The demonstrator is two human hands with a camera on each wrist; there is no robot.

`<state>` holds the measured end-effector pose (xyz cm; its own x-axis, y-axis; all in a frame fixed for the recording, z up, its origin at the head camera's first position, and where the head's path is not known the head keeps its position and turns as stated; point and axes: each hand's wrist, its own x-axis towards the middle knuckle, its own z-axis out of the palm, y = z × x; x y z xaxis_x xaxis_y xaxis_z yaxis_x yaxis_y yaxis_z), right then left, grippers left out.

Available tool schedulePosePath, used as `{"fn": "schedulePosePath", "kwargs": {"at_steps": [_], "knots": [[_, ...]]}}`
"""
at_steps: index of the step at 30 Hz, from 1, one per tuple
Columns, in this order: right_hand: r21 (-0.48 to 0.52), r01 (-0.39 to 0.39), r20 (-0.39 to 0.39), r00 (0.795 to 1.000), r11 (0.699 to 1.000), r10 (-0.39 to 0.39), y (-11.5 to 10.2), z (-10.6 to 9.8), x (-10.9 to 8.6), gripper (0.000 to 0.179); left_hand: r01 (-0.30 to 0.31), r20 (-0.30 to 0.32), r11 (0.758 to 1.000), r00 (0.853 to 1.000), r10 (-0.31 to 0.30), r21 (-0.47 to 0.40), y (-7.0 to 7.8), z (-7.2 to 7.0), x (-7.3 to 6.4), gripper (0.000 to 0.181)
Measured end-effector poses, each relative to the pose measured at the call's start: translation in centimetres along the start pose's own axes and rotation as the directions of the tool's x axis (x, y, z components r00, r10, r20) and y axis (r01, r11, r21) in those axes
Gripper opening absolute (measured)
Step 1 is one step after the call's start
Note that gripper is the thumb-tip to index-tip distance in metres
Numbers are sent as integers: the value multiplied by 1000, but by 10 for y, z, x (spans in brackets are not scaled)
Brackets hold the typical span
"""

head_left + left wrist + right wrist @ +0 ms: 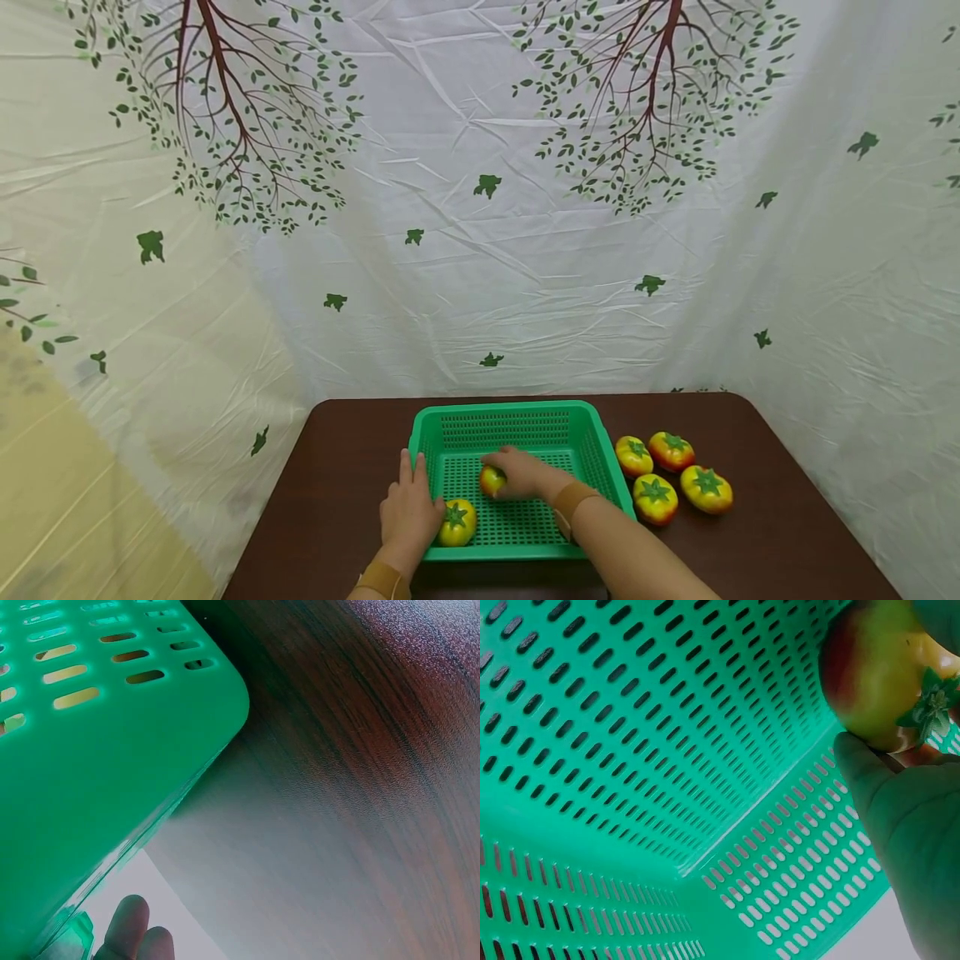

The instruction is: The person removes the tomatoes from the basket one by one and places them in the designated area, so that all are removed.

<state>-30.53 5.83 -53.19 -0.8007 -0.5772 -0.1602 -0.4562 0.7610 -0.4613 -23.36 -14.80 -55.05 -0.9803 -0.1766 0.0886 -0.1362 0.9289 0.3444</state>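
My right hand (pixel 519 473) reaches into a green plastic basket (pixel 506 552) and grips a yellow-and-red tomato (pixel 491 481) over its mesh floor. In the right wrist view, the thumb and fingers hold this tomato (pixel 877 682), its green star-shaped leaf cap showing. Against the basket's left rim rests my left hand (pixel 408 512), its fingers straight. A second yellow tomato (pixel 457 523) lies inside the basket at the front left, beside the left thumb. The left wrist view catches two fingertips (pixel 129 922) past the basket's rim and its slotted outer wall (pixel 135 742).
Several more yellow-and-red tomatoes (pixel 655 498) sit grouped on the dark brown table (pixel 337 467), just right of the basket. Behind the table hangs a white curtain (pixel 450 292) printed with trees and leaves.
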Motion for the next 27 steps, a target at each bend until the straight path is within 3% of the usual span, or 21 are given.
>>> {"fn": "schedulePosePath", "kwargs": {"at_steps": [11,17,27], "knots": [[40,45,-99,994,998,-41,7,-20,-8,57,-2,-8,1000,1000,2,0,1,1,1,80],[79,45,-113,993,996,-36,10,-40,-18,60,-1,-12,1000,1000,1,-3,2,0,1,80],[58,25,-164,986,998,-15,34,-67,-39,62,-5,-29,1000,1000,5,-18,3,3,3,80]]}}
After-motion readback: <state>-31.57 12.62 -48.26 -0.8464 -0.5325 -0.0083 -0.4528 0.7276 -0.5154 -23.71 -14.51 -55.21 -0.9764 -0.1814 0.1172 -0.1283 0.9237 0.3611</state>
